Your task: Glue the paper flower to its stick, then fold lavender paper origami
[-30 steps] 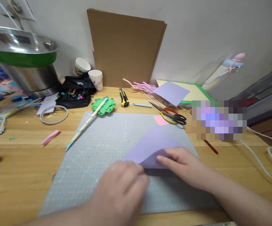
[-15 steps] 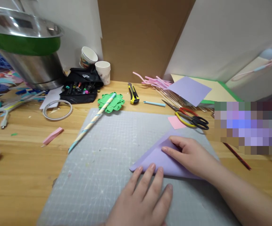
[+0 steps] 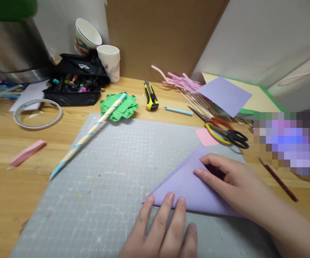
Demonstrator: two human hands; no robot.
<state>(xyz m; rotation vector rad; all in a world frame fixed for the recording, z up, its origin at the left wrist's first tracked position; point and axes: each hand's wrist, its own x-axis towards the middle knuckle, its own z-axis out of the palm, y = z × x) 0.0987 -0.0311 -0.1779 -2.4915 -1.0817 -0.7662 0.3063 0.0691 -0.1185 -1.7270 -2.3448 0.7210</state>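
Note:
A sheet of purple paper (image 3: 181,186), folded into a triangle, lies on the grey cutting mat (image 3: 111,154). Along its near folded edge rest the fingertips of my left hand (image 3: 165,229), spread apart and laid flat. My right hand (image 3: 230,182) is curled over the right part of the sheet, thumb and forefinger close together on the paper; its other fingers are hidden underneath. At the far left edge of the fold, a narrow strip of the lower layer shows past the upper one.
Scissors (image 3: 224,132) and a pink paper square (image 3: 206,137) lie beyond my right hand. A striped paper stick (image 3: 87,136) leans on a green paper piece (image 3: 114,111). Behind are a utility knife (image 3: 151,96), paper cups (image 3: 110,62) and a black pen case (image 3: 76,82).
The view has shifted closer and slightly down. My left fingers have slid a little left along the folded edge, toward the corner. My right hand keeps its hold on the paper.

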